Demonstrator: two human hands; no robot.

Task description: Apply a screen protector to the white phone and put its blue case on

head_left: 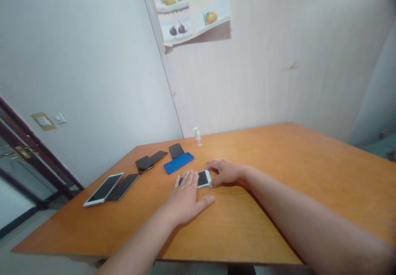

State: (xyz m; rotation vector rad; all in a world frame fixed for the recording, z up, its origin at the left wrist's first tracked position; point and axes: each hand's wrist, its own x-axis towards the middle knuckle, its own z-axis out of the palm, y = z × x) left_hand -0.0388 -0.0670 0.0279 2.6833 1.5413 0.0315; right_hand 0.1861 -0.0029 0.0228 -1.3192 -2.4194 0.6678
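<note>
Orange-brown wood makes the tabletop (pixel 247 233), where the left hand (pixel 186 200) lies over one end of a white phone (pixel 203 179), fingers pressed together, thumb spread. The right hand (pixel 226 172) curves thumb and fingers around the other end; whether they pinch it, I cannot tell. Beyond sit a blue phone (pixel 178 163), a dark phone (pixel 176 151) and a clear pump bottle (pixel 198 139).

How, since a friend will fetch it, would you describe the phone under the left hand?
On the orange wooden table, find the flat blue rectangular slab. Just nearer lies a white-edged rectangular phone with a dark screen, the left hand over it, the right hand at its right end. Unlike its neighbours, it has a hand on top.
</note>
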